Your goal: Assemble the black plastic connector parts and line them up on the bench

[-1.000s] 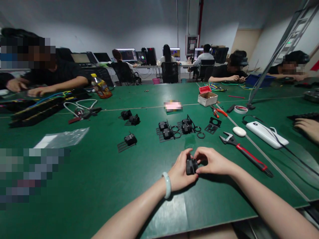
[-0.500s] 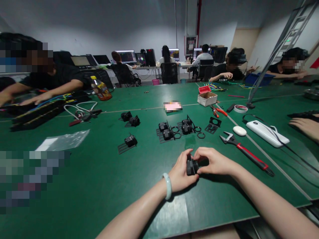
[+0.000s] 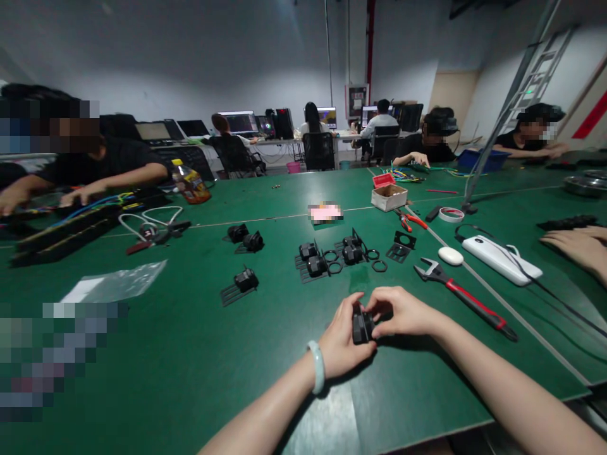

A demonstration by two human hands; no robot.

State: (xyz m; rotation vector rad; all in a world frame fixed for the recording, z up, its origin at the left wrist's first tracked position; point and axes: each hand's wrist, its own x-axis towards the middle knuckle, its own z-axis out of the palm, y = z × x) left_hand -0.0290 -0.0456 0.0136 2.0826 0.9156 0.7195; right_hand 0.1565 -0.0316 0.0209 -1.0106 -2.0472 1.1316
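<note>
I am pinching a small black part (image 3: 363, 327) between both hands. My left hand (image 3: 342, 341) is wrapping it from the left with the thumb on top, and my right hand (image 3: 403, 313) is closing its fingertips on the part's right side, so both grips are clamped on it. I am holding it low over the green table (image 3: 190, 354), left of the red-handled wrench (image 3: 462, 297) and nearer to me; I cannot tell whether it is touching the table. Left of the wrench's head, a cluster of black assemblies (image 3: 332, 256) is lying with loose rings. Just right of the wrench a white power bank (image 3: 501, 259) is resting, and farther right another person's hand (image 3: 571, 243) is lying flat. Well behind the wrench a small cardboard box (image 3: 389, 197) is standing.
</note>
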